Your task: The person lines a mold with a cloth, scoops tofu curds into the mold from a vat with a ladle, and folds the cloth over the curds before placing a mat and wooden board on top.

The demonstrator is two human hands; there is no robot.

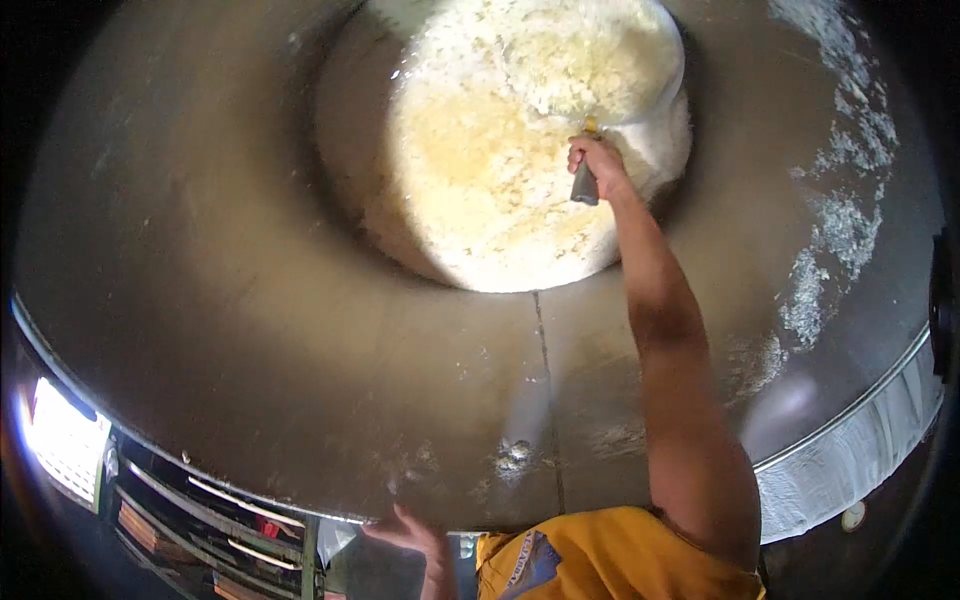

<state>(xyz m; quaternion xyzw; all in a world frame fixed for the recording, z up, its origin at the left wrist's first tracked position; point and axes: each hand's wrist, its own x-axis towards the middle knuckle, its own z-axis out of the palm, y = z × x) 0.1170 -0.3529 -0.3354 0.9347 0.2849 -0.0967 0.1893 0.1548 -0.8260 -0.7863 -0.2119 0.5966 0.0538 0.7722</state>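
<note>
My right hand (598,165) is closed round the dark handle (584,188) of a broad, round scoop (676,78) at arm's length. Pale, lumpy, crumbly food heaps up inside the scoop, and more of this pale mass (480,170) lies below it in the round central hollow. How deep the hollow goes, I cannot tell. At the near rim of the wide metal vat (300,360), my left hand (412,535) has its fingers apart and holds nothing. Whether it rests on the rim is unclear.
White crumbs (840,220) stick to the metal on the right. A seam (545,370) runs from the hollow to the near edge. Shelves (210,515) stand below at left, beside a bright window (65,440). Whitish sheeting (840,460) wraps the vat's outer side at right.
</note>
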